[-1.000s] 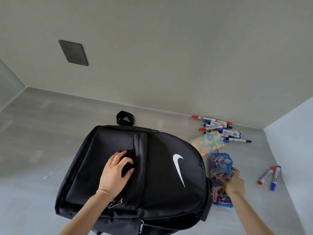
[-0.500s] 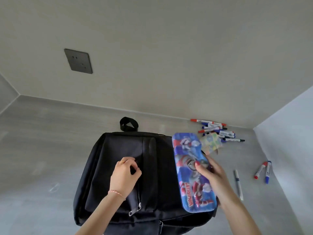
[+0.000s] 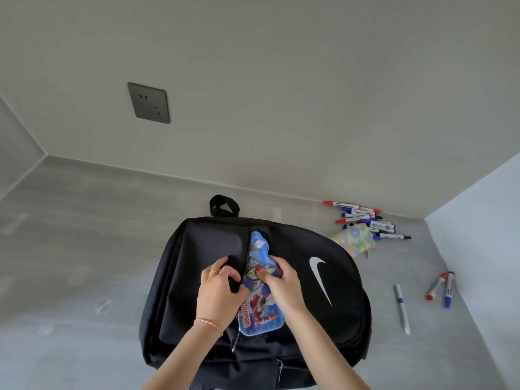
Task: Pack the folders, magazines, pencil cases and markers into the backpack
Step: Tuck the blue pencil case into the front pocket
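A black backpack (image 3: 323,305) with a white swoosh lies flat on the grey floor. Its front pocket is unzipped, and a blue printed pencil case (image 3: 260,308) sits partly inside the opening, its left side under the pocket's edge. My left hand (image 3: 218,291) grips the black pocket flap and holds it up. My right hand (image 3: 277,280) pinches the pencil case near its middle. A second, flower-patterned pencil case (image 3: 354,241) lies on the floor right of the backpack. Several red and blue markers (image 3: 365,218) lie in a heap beyond it.
Two more markers (image 3: 441,285), one red and one blue, lie by the right wall. A thin white pen (image 3: 401,308) lies alone on the floor between them and the backpack. A dark wall socket (image 3: 148,103) is on the far wall.
My right hand has carried the blue pencil case from above the backpack down into the front pocket opening. My left hand has taken hold of the pocket flap and pulled it open.
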